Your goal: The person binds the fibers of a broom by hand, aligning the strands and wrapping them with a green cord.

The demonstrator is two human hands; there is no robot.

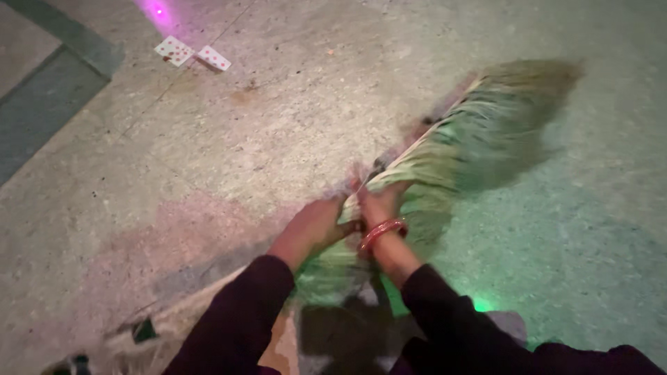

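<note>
Both hands clasp a pale, green-lit bundle of dry grass-like broom bristles (pixel 472 132) at its bound neck: left hand (pixel 316 226) and right hand (pixel 379 205), red bangle (pixel 382 232) on its wrist. The head fans toward two o'clock over the speckled stone floor (pixel 208 153); this looks like binding work, needing a firm hold. Two red-pipped playing cards (pixel 193 53) lie at eleven o'clock.

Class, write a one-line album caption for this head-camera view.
Both hands, left hand and right hand, grip a grass broom over the concrete floor.

Speckled grey stone floor (pixel 292 118) all around, a darker grey band (pixel 42 104) at the upper left, two white playing cards (pixel 192 54) lying nearby, purple light (pixel 158 11) above, green glow (pixel 479 302) below.
</note>
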